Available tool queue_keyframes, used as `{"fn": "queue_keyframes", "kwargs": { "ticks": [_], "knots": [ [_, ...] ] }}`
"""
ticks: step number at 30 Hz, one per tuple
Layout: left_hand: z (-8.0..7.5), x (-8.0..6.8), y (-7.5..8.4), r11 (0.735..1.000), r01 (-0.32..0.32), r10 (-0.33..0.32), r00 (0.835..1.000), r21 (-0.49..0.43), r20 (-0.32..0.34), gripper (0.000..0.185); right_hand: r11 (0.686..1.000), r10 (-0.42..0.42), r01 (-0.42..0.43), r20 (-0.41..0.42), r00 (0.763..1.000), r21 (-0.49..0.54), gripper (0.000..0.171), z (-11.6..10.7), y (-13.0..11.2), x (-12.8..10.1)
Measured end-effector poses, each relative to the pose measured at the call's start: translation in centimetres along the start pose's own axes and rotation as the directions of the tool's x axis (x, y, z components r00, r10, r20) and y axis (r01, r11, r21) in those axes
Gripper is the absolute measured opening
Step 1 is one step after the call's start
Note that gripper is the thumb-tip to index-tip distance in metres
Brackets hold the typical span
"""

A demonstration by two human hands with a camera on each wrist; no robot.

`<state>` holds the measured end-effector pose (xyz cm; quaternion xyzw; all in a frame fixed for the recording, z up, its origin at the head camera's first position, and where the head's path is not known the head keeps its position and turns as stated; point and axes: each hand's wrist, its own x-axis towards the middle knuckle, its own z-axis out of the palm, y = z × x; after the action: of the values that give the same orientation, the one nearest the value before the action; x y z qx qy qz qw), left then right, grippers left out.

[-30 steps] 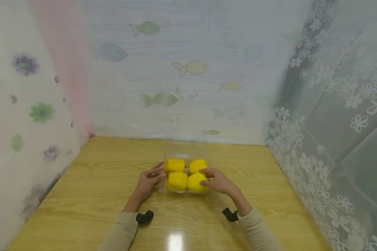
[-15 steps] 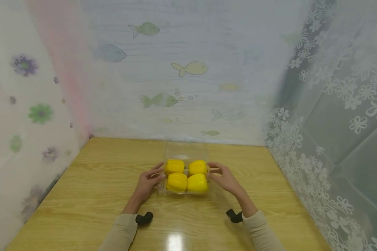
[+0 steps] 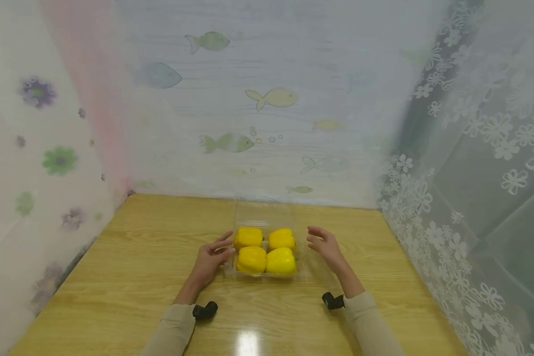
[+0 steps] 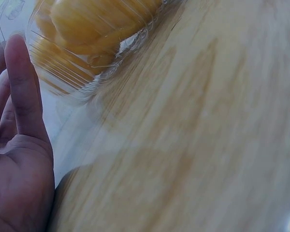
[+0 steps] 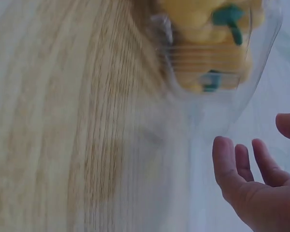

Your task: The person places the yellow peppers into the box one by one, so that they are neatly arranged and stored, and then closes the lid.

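Several yellow bell peppers (image 3: 281, 261) lie in two rows in a clear plastic clamshell container (image 3: 267, 276) at the middle of the table. Its lid (image 3: 265, 212) stands raised at the back. My left hand (image 3: 208, 259) is at the container's left side, fingers extended, the fingertips at or touching its edge. In the left wrist view a finger (image 4: 21, 82) reaches up to the clear wall. To the right of the container, my right hand (image 3: 327, 248) is held apart from it, fingers loosely bent around nothing. Green stems (image 5: 228, 19) show in the right wrist view.
The wood-grain table (image 3: 160, 217) reaches a back wall (image 3: 267, 163) covered in a fish-patterned sheet. Flower-patterned sheets hang at left (image 3: 58, 160) and right (image 3: 485, 277). Black wrist mounts (image 3: 205, 310) stick out from both sleeves.
My right hand has let go of the front right pepper and drawn away to the right. My left hand has stayed at the container's left side.
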<state>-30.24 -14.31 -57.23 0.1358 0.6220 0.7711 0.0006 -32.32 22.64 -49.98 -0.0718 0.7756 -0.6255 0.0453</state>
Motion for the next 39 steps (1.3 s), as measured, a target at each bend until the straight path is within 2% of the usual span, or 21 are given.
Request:
{"fn": "queue_keyframes", "kwargs": {
  "ticks": [5,9,15,25,39],
  "knots": [
    [0.0,0.2,0.2,1.000,-0.003,0.003,1.000,0.009,0.007,0.042,0.998,0.053,-0.053,0.004,0.999,0.021,0.053,-0.7,0.3,1.4],
    [-0.1,0.4,0.2,1.000,-0.005,0.005,1.000,0.006,0.006,0.041,0.996,0.084,-0.084,0.018,0.996,-0.002,0.054,-1.1,0.5,2.8],
    [-0.1,0.4,0.2,1.000,-0.006,0.006,1.000,-0.017,0.000,0.042,0.992,0.126,-0.127,0.070,0.990,0.005,0.054,-1.1,1.3,4.6],
    [0.0,0.2,-0.1,0.999,-0.005,0.005,1.000,-0.035,-0.004,0.043,0.990,0.134,-0.137,0.102,0.986,0.020,0.053,-0.4,1.5,6.7],
    [0.0,-0.1,0.0,0.999,-0.007,0.008,1.000,-0.046,0.009,0.043,0.986,0.165,-0.165,0.147,0.975,-0.017,0.057,1.0,1.4,8.2]
  ]
}}
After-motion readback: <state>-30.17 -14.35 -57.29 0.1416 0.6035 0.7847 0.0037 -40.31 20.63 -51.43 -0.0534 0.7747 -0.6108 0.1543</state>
